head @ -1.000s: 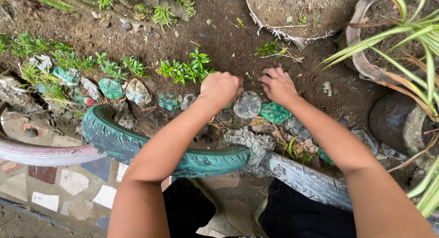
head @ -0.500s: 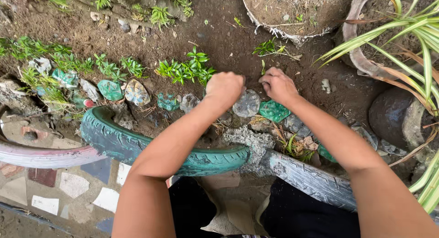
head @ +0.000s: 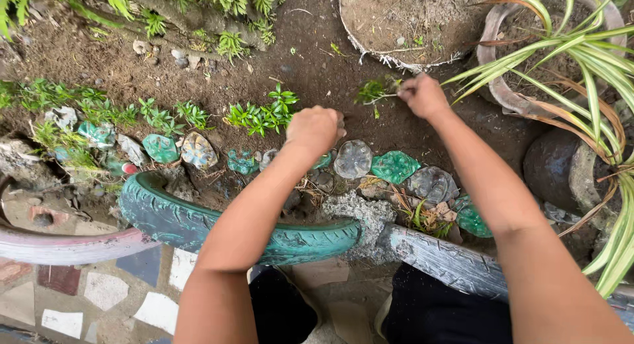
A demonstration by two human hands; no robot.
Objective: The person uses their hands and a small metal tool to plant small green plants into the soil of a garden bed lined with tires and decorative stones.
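On the bare soil of the garden bed [head: 317, 60], just above the edging row: right hand [head: 422, 95] closed, pinching a small green seedling [head: 374, 90] by its stem, leaves trailing to the left, roots not to be made out. Left hand [head: 316, 128] curled into a loose fist, knuckles up, resting on the soil at the row's upper edge; whether anything sits inside, cannot tell. Between the two hands, only dark earth. Just left of the fist, one clump of planted greens [head: 264, 114], more strung along towards the bed's left edge. Below both hands, a row of upturned bottle bottoms [head: 394, 166] pressed into the ground, roughly ten, clear and green. Further out: two painted tyres, one green [head: 198, 222], one grey [head: 442, 261], a lump of grey mortar [head: 360, 218] between. At the upper right corner, two round pots, one soil-filled [head: 396, 20], one holding a striped long-leaved plant [head: 588, 60].
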